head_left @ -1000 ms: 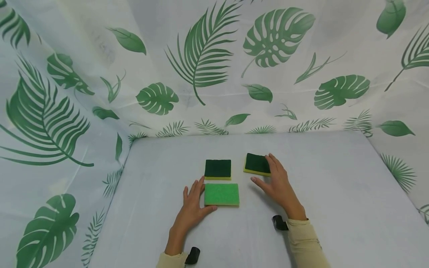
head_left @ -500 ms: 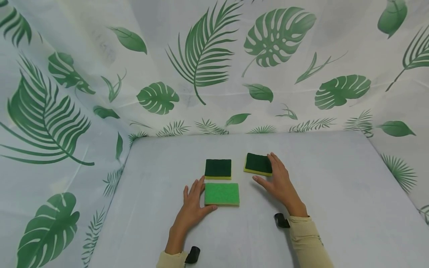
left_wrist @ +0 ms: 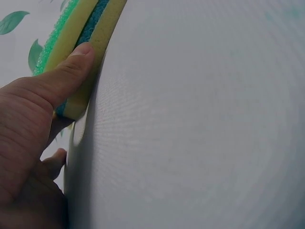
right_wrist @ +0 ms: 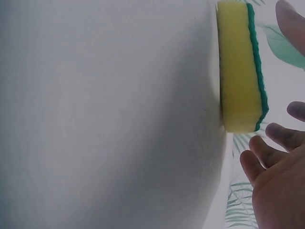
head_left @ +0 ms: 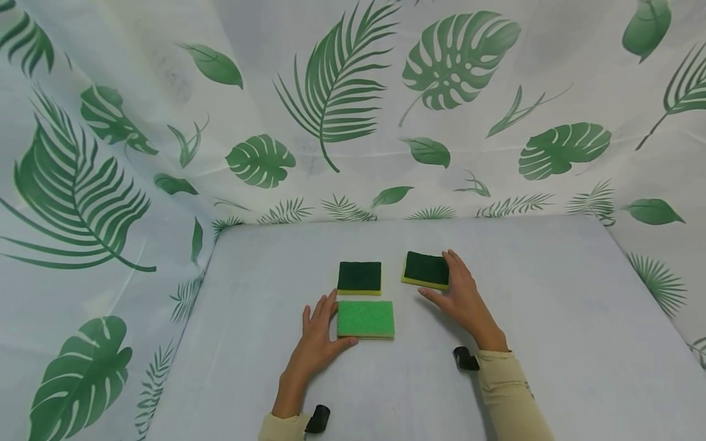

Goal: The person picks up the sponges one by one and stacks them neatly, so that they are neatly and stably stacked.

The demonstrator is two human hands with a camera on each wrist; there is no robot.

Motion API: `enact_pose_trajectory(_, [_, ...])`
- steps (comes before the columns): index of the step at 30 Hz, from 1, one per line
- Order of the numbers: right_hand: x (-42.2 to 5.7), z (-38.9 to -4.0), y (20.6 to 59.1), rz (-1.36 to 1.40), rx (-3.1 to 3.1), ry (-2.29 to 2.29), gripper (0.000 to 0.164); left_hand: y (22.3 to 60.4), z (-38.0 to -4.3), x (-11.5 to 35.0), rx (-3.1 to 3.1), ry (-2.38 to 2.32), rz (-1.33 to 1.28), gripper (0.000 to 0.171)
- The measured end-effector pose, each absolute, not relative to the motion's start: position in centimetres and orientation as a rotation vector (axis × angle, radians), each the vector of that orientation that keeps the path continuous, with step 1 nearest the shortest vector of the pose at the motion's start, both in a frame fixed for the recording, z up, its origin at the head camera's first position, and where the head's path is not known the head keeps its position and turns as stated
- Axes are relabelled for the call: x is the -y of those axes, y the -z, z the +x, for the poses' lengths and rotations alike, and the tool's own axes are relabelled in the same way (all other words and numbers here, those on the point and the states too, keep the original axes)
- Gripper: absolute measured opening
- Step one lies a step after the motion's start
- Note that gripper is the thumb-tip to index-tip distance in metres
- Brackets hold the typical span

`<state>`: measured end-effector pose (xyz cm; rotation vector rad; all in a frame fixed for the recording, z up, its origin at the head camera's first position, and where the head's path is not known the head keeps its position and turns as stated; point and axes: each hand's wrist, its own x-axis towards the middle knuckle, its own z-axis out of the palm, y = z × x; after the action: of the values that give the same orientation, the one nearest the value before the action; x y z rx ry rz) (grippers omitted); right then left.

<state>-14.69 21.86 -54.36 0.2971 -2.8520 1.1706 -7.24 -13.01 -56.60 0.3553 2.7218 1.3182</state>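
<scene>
A bright green scouring sponge [head_left: 366, 319] lies flat, green side up. The left wrist view shows it stacked on a second sponge [left_wrist: 97, 43] with a blue-green scouring layer and a yellow base. My left hand [head_left: 314, 349] holds the stack at its left end, thumb on the near edge, index finger by the far left corner. A dark green and yellow sponge [head_left: 359, 277] lies just behind it. Farther right, my right hand [head_left: 463, 300] is beside another dark green and yellow sponge [head_left: 426, 268], slightly turned. Its fingers are spread near that sponge's right edge, the thumb apart.
The sponges lie on a table with a pale cloth [head_left: 265, 269]. A white curtain with green leaves [head_left: 353, 122] stands along the back and sides. A small black device [head_left: 318, 419] sits at my left wrist, another [head_left: 466, 359] at my right.
My right hand has shifted slightly to the right, uncovering a little more of the turned dark green sponge. The left hand and the sponges have stayed in place.
</scene>
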Motion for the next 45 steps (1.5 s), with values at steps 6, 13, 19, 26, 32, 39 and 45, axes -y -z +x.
enact_pose_trajectory(6, [-22.02, -14.99, 54.33, 0.285, 2.875, -1.212, 0.103, 56.53, -7.2, 12.97, -2.709, -1.318, 0.343, 0.111])
enact_pose_trajectory(13, [-22.17, -15.26, 54.43, 0.296, 2.881, -1.23, 0.102, 56.61, -7.24, 12.99, -2.72, -1.318, 0.348, 0.111])
enact_pose_trajectory(19, [-22.27, -15.21, 54.58, 0.309, 2.871, -1.225, 0.098, 56.57, -7.24, 12.99, -2.709, -1.329, 0.348, 0.111])
enact_pose_trajectory(26, [-22.39, -15.15, 54.68, 0.336, 2.863, -1.204, 0.09, 56.68, -7.23, 13.0, -2.709, -1.33, 0.336, 0.111])
enact_pose_trajectory(32, [-22.4, -15.23, 54.76, 0.325, 2.864, -1.167, 0.082, 56.62, -7.23, 13.03, -2.713, -1.332, 0.331, 0.111])
enact_pose_trajectory(39, [-22.42, -15.31, 54.74, 0.292, 2.868, -1.171, 0.08, 56.78, -7.3, 13.1, -2.715, -1.322, 0.346, 0.111])
enact_pose_trajectory(45, [-22.24, -15.15, 54.71, 0.276, 2.871, -1.184, 0.082, 56.78, -7.28, 13.15, -2.708, -1.319, 0.333, 0.111])
